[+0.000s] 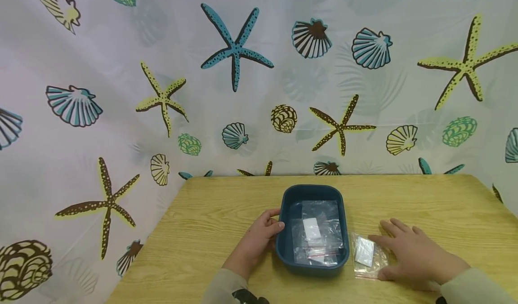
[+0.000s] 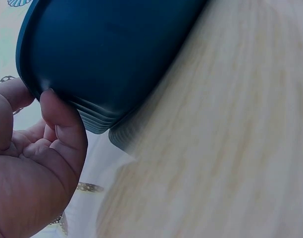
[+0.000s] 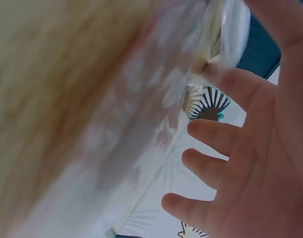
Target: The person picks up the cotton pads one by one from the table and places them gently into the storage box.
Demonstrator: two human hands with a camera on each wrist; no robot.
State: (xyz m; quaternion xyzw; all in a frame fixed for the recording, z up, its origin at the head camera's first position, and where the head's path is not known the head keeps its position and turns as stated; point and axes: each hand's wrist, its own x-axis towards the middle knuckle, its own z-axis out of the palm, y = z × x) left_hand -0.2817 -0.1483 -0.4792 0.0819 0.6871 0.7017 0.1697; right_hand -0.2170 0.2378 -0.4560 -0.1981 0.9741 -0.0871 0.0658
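A dark blue plastic bin (image 1: 285, 250) with rounded corners stands on the wooden table, several clear zip bags (image 1: 329, 209) with white pieces lying inside it. My left hand (image 1: 261, 234) grips the bin's left rim, the thumb outside on the wall; in the left wrist view the left hand (image 2: 42, 153) pinches the bin's edge (image 2: 107, 54). Right of the bin a clear zip bag (image 1: 376, 261) with a white rectangular piece (image 1: 365, 252) lies on the table. My right hand (image 1: 417, 252) is spread at its right side, index finger and thumb at its edge. Close up, the bag (image 3: 141, 99) is blurred beside the straight fingers (image 3: 211, 168).
The wooden table (image 1: 226, 200) extends to both sides of the bin. Behind and to the left hangs a white curtain (image 1: 259, 83) printed with starfish and shells.
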